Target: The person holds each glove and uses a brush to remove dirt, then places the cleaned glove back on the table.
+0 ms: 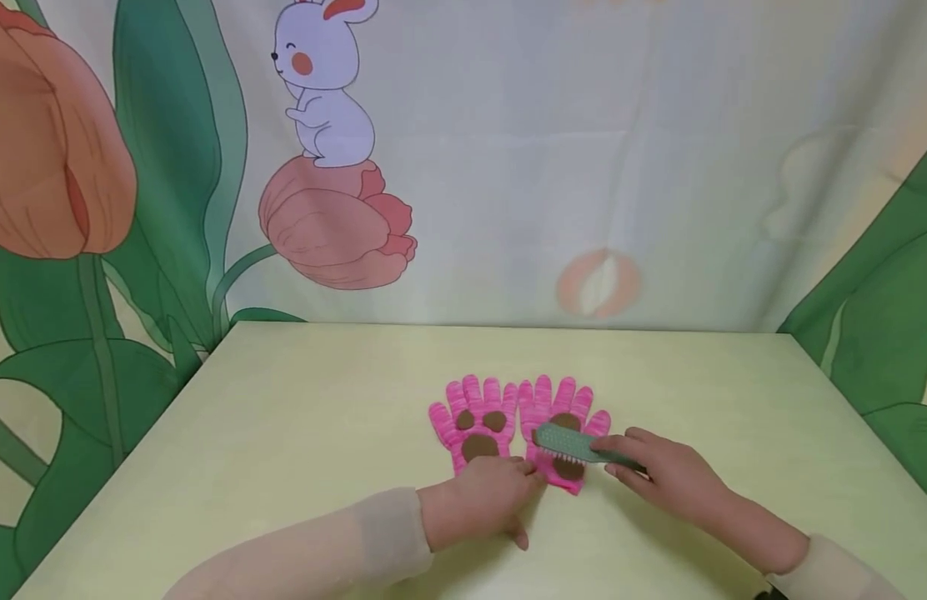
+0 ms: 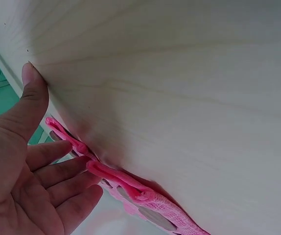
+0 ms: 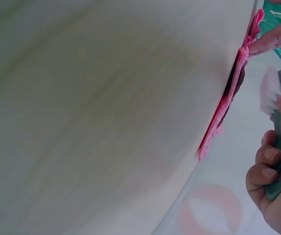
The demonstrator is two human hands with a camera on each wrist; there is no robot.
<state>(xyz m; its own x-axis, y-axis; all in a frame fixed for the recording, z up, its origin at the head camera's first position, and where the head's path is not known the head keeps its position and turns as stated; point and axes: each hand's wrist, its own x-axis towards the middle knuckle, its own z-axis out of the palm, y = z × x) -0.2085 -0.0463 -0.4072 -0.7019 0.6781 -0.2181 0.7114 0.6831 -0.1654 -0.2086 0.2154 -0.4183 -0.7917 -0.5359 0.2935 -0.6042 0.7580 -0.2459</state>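
Observation:
Two pink knit gloves with brown paw patches lie side by side on the table, fingers toward the back: the left glove (image 1: 459, 403) and the right glove (image 1: 537, 402). My right hand (image 1: 669, 471) grips a green brush (image 1: 568, 442) by its handle, the pale bristles facing down over the right glove's patches. In the right wrist view the brush's white bristles (image 3: 269, 92) appear apart from the glove. My left hand (image 1: 488, 497) reaches over the cuff end of the gloves, fingers extended and fingertips at the right glove's lower edge. Its thumb spreads away toward the near side.
The pale yellow-green tabletop (image 1: 298, 417) extends around the gloves on all sides. Behind it hangs a cloth backdrop (image 1: 508, 167) printed with a rabbit, tulips and green leaves.

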